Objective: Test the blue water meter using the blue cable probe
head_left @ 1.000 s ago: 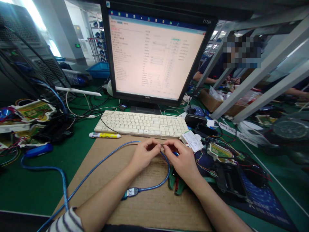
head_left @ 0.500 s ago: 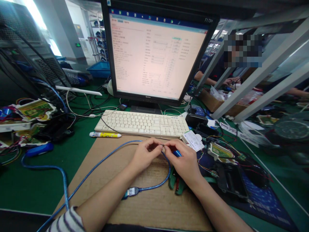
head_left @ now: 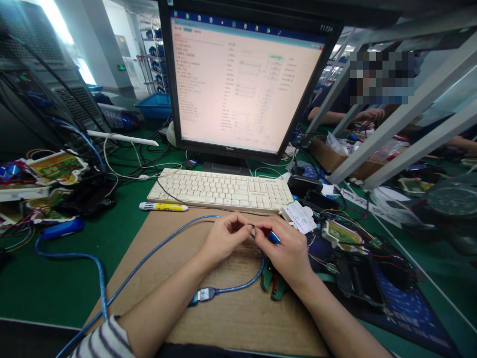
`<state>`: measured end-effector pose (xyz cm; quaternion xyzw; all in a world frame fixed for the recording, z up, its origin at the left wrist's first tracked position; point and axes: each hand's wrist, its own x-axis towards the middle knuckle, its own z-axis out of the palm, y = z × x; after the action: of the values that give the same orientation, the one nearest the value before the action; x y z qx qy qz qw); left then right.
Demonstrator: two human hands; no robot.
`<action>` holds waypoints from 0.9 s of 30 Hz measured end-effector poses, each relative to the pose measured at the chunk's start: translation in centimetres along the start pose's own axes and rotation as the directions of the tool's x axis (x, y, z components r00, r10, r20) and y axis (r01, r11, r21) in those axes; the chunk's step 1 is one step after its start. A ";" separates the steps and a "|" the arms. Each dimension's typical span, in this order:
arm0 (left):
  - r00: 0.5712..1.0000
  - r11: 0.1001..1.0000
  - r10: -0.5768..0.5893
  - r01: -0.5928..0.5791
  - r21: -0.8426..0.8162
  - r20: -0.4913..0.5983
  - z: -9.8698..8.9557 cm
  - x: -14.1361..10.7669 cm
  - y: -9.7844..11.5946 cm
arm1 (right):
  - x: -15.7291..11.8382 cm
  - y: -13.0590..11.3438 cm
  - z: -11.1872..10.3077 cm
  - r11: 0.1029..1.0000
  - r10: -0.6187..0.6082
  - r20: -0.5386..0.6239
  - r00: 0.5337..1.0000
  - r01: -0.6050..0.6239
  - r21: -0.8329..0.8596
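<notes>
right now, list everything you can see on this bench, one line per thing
monitor: 1, black frame, lit screen, centre back
keyboard: 1, cream, below the monitor
marker pen: 1, white and yellow, left of the keyboard's front edge
cardboard sheet: 1, brown, under the hands
USB cable: 1, blue, looping across the cardboard
pliers: 1, green handles, under the right wrist
circuit boards: several, green in white frames, left and right
bench mat: 1, green
co-worker's hand: 1, far right back
left hand: pinching a small dark part, too small to identify
right hand: pinching the same spot, a blue piece under its fingers
</notes>
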<state>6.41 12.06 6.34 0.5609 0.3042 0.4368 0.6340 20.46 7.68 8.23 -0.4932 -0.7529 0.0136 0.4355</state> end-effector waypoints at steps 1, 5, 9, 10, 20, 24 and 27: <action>1.000 1.000 -0.006 0.006 0.004 -0.005 0.0 0.0 0.0 | 0.0 0.0 0.0 1.000 -0.006 0.003 1.000 0.006 -0.002; 0.999 0.999 -0.030 0.031 0.030 -0.025 0.1 0.0 0.2 | -0.1 0.0 0.0 1.000 -0.018 0.007 1.000 0.018 -0.013; 0.999 0.998 -0.032 0.034 0.052 -0.027 0.0 0.0 0.4 | 0.0 0.0 0.1 1.000 -0.017 0.007 1.000 0.018 -0.011; 0.999 0.998 -0.032 0.033 0.057 -0.027 0.0 0.0 0.4 | 0.0 0.0 0.0 1.000 -0.017 0.007 1.000 0.017 -0.009; 0.999 0.977 0.033 -0.031 0.210 -0.002 0.3 -0.2 0.1 | 0.0 0.0 0.1 1.000 0.009 0.029 1.000 -0.008 -0.020; 0.998 0.966 0.062 -0.068 0.249 0.033 0.3 -0.4 0.1 | -0.1 0.2 0.0 0.999 -0.011 0.042 0.999 0.012 -0.040; 0.999 0.967 0.035 -0.043 0.252 0.036 0.3 -0.4 0.2 | -0.3 0.7 0.1 0.997 -0.044 0.048 0.998 0.047 -0.064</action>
<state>6.44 11.57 6.57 0.6497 0.3365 0.3982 0.5532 20.94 7.80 7.70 -0.4894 -0.7741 -0.0094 0.4015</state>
